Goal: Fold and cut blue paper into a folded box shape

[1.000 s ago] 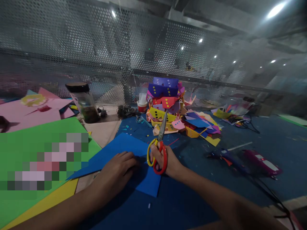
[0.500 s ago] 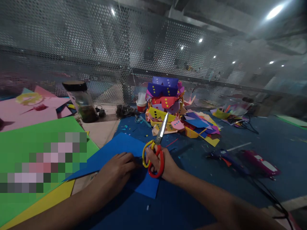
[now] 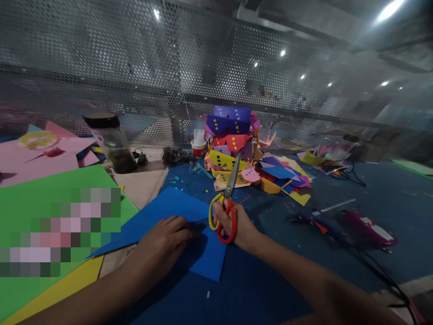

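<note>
My left hand (image 3: 162, 243) lies on a blue paper sheet (image 3: 162, 212) spread on the dark blue table mat (image 3: 270, 280), fingers curled down onto the paper. Just to its right, my right hand (image 3: 237, 228) grips scissors (image 3: 226, 207) with red and yellow handles. The closed blades point up and away toward a pile of coloured paper pieces (image 3: 237, 149).
A green sheet (image 3: 50, 180) and a yellow sheet (image 3: 54, 293) lie at the left, pink sheets (image 3: 34, 158) behind them. A dark-lidded jar (image 3: 110, 142) stands at the back left. A purple glue gun (image 3: 345, 225) with a cord lies at the right. Perforated metal mesh (image 3: 135, 67) closes the far side.
The scissors and my right hand shifted slightly left, then back right, staying upright. My left hand stays on the blue paper.
</note>
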Available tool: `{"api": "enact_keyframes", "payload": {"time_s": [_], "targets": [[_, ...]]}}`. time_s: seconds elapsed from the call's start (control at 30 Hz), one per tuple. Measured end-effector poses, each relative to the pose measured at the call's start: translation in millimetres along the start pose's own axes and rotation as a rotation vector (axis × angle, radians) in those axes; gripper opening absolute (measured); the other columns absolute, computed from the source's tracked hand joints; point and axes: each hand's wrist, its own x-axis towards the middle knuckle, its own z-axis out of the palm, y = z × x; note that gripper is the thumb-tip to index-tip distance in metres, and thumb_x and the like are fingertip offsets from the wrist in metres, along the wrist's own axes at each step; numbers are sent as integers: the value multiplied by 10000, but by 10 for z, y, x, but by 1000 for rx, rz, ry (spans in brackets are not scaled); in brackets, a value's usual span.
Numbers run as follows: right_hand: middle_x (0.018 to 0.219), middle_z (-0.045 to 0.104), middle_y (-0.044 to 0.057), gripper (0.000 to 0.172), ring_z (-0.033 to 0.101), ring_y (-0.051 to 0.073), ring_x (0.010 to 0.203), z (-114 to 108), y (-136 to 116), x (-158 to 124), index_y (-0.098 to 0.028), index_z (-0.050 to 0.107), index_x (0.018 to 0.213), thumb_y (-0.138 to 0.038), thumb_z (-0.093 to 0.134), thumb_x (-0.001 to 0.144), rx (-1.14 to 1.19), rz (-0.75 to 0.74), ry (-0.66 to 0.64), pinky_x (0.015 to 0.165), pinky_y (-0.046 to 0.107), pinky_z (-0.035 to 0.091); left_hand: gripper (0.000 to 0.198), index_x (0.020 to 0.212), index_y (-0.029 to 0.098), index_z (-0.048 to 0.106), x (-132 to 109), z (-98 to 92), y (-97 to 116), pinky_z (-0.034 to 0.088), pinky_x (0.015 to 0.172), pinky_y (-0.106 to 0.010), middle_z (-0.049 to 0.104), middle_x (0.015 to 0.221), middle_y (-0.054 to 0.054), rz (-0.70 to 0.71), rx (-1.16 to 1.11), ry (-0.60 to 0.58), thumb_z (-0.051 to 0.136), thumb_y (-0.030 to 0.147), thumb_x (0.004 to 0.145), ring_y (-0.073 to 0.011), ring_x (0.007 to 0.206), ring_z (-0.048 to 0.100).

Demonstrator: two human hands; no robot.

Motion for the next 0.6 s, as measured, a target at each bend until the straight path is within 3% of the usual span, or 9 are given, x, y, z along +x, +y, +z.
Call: {"api": "enact_keyframes", "payload": {"time_s": [0.33,0.6], "targets": [[704,583,-16,387,530,99,521,-27,-35,-21,-196,566,829,-559,567,964,-3,-19,-56,490,216,453,323,1110,262,728,9,-22,34,442,793,-363,681,1002,-52,-19,21,-2,473,114,980,-230,888,603],[631,561,-23,454,524,105,488,-52,-35,-17,-200,557,808,-619,501,974,-60,-17,-39,466,216,434,327,1110,262,728,-2,3,5,448,802,-367,678,1021,-56,-9,9,-9,475,105,975,-233,911,597]]}}
